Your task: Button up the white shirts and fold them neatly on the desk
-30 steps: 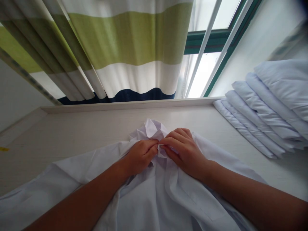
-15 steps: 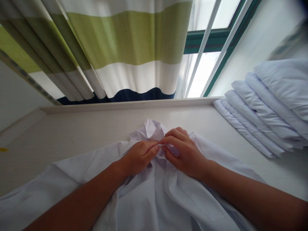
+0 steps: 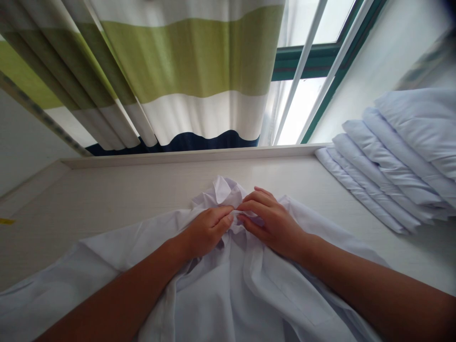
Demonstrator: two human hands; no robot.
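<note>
A white coat [image 3: 213,294] lies spread on the pale surface, its sleeves reaching out to the left and right. Its collar [image 3: 226,190] stands up crumpled at the far end. My left hand [image 3: 208,230] pinches the cloth at the front just below the collar, thumb against fingers. Facing it, my right hand [image 3: 272,221] grips the same bunched edge between curled fingers and thumb. The fingertips of both hands nearly meet. Whatever small fastening may lie between them is hidden.
Several folded white garments [image 3: 392,166] form a leaning stack at the right. A low ledge [image 3: 192,155] runs along the back of the pale board [image 3: 117,190]. Behind it hang striped curtains [image 3: 199,57] beside a green-framed window with white bars [image 3: 301,71].
My fingertips have shifted slightly at the collar front, and a small gap shows between the two hands. The coat and the stack stay in place.
</note>
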